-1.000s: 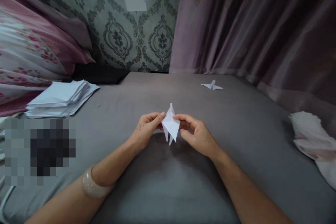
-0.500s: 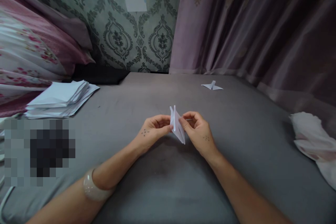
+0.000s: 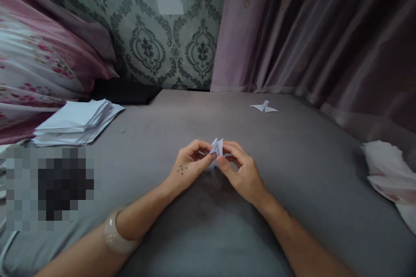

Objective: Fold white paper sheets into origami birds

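Observation:
A small piece of folded white paper (image 3: 219,147) is held between my two hands, above the middle of the grey sheet (image 3: 182,125). My left hand (image 3: 192,160) pinches its left side between thumb and fingers. On the other side my right hand (image 3: 238,166) grips it, thumb in front and fingers behind. Pointed flaps stick up from the paper; its lower part is partly hidden by my thumbs. Farther back on the right lies another folded white paper piece (image 3: 264,106), with flat wings and a raised middle.
A stack of white paper (image 3: 74,121) lies at the left, with a black item (image 3: 126,91) behind it. A blurred-out patch (image 3: 61,186) covers the near left. Crumpled white material (image 3: 386,164) lies at the right edge. Curtains (image 3: 260,30) and patterned wallpaper (image 3: 143,47) stand behind.
The folded paper has been turned in my hands; its long lower point no longer shows and spread flaps stand at the top. My right hand's fingers have shifted left around it.

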The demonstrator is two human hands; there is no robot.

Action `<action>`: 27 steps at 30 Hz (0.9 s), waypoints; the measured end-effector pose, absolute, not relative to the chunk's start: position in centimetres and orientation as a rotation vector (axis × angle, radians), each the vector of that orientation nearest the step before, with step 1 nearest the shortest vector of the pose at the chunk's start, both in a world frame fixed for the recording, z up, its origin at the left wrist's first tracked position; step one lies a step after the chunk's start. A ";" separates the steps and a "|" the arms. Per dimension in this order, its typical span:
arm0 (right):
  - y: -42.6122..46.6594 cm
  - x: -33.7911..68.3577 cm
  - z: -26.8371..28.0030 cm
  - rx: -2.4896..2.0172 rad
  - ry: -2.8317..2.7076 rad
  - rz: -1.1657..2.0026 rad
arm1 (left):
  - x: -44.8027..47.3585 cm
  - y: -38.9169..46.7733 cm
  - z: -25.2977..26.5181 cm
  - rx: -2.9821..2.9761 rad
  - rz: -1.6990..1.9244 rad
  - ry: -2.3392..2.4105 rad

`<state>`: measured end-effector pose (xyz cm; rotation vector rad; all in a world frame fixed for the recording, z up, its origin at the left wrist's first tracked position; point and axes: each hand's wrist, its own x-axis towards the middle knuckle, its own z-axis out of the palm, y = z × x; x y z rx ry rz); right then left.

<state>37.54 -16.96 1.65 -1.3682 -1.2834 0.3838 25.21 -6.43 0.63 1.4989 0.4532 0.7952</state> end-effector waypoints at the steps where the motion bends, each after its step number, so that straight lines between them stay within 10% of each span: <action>1: -17.0 37.4 1.6 -1.382 -1.304 0.356 | 25.2 -6.3 0.6 1.519 0.817 0.440; 27: -18.3 37.6 2.8 -1.353 -1.674 -0.005 | 23.9 -6.2 2.1 1.966 1.061 0.070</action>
